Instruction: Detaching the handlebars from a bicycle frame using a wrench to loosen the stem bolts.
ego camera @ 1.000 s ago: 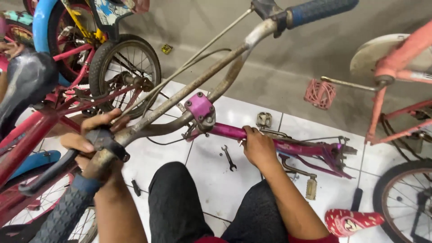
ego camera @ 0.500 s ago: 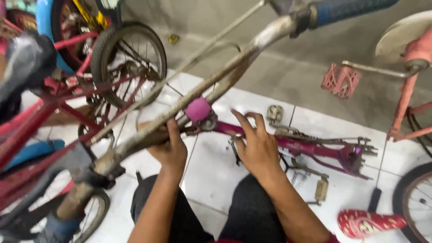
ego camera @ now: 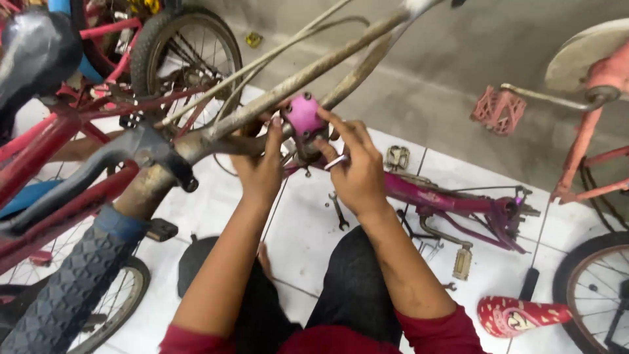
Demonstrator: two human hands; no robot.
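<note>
A pink stem clamp (ego camera: 304,113) holds a worn, dirty handlebar (ego camera: 288,85) that runs diagonally across the view. My left hand (ego camera: 259,172) is closed around the stem just left of and below the clamp, one finger reaching up to its edge. My right hand (ego camera: 357,167) is at the clamp's right side, fingers touching the pink cap, and pinches a small silver tool (ego camera: 335,161) below it. The handlebar's near end carries a black textured grip (ego camera: 72,282) and a black brake lever (ego camera: 85,174). Below my hands a pink bicycle frame (ego camera: 452,200) lies on the white tiled floor.
On the tiles lie a small wrench (ego camera: 339,213), a metal pedal (ego camera: 396,157) and a red patterned saddle (ego camera: 517,314). Red bicycles with a black saddle (ego camera: 36,49) and a wheel (ego camera: 187,56) crowd the left. A faded red bicycle with a pink pedal (ego camera: 496,110) stands at the right.
My left hand let go of the handlebar grip and moved to the stem. My right hand rose from the pink frame to the clamp. The view shifted closer.
</note>
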